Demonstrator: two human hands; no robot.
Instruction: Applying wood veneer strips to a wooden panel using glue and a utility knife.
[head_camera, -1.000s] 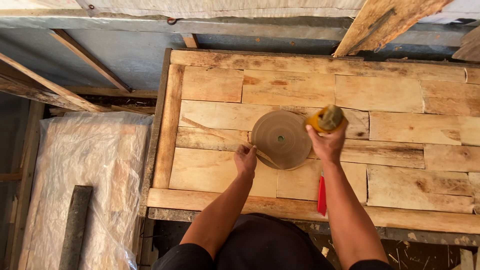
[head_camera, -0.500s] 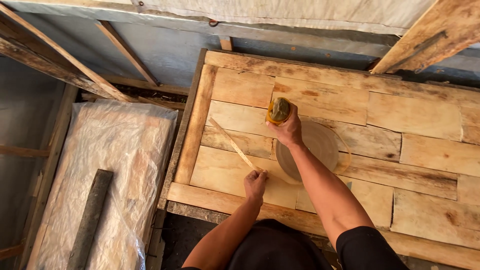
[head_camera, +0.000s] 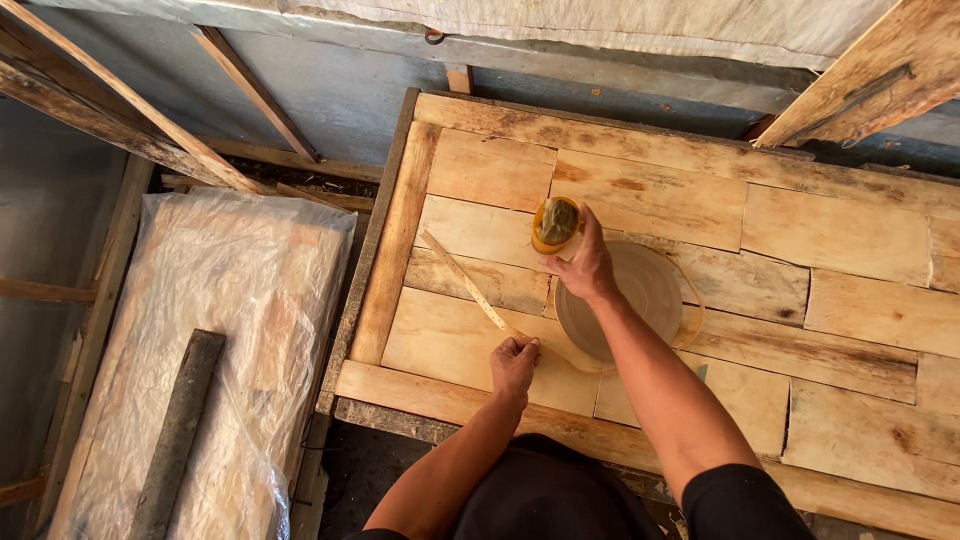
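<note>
My right hand (head_camera: 588, 268) holds a small yellow cup (head_camera: 555, 223) with greenish contents, over the left rim of a round flat brown disc (head_camera: 640, 295) lying on the wooden plank table (head_camera: 840, 235). My left hand (head_camera: 514, 362) grips the near end of a thin wooden stick (head_camera: 465, 283) that lies slanting up and to the left across the planks, close to the disc's left edge.
The table's left border plank (head_camera: 395, 245) runs beside a bundle wrapped in clear plastic (head_camera: 200, 330) with a dark bar (head_camera: 178, 430) on it. Slanted wooden battens (head_camera: 130, 130) cross at the upper left. A rough board (head_camera: 860, 70) leans at the upper right.
My right hand has carried the yellow cup from the disc's right side to its left rim. My left hand left the disc and took hold of the thin stick. The view shifted right.
</note>
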